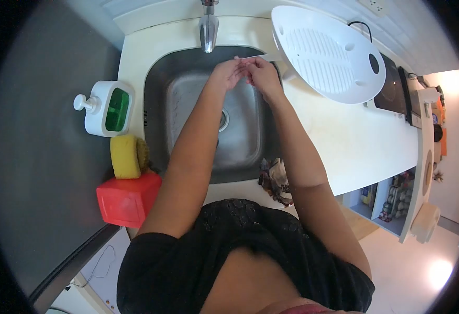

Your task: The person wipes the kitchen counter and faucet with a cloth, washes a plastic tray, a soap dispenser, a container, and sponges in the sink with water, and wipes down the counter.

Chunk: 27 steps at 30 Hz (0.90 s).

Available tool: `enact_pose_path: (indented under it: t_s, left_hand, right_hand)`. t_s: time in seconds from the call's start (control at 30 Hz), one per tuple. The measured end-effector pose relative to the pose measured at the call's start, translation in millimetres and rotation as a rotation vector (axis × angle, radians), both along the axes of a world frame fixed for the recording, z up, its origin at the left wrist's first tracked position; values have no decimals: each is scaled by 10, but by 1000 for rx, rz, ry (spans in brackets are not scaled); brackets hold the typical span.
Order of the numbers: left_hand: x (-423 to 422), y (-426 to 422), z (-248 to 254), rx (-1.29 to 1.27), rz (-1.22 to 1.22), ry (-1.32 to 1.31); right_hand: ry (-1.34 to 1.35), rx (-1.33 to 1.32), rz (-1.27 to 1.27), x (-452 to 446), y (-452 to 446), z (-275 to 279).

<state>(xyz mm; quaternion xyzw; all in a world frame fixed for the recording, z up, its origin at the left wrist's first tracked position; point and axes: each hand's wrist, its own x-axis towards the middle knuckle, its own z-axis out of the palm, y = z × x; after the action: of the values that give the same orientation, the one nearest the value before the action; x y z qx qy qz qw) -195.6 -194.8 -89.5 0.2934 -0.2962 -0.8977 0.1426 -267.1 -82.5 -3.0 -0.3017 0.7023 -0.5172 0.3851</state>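
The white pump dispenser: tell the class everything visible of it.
The white pump dispenser looks plastic, rounded and upright, left of the sink, pump head leftmost. A window facing the sink shows green contents. The yellow sponge sits beside it; contact is unclear. Neither left hand nor right hand touches it.

A thin, flat, whitish strip [268,57], partly hidden, extends over the far-right corner of the grey metal sink [158,89].

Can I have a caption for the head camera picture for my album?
Left hand and right hand close together over the metal sink, near the tap.
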Motion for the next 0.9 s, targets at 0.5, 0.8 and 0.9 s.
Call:
enact_pose_path:
  t_s: [0.5, 0.8, 0.9]
  left_hand:
    - [818, -33, 569, -35, 349, -28]
    - [660, -99, 538, -69, 346, 8]
    - [716, -103, 398, -124, 326, 15]
  right_hand:
    - [-620, -15, -53, 387, -965, 219]
    - [-653, -110, -153, 522, -863, 279]
    - [-693, -120, -46, 491, -802, 237]
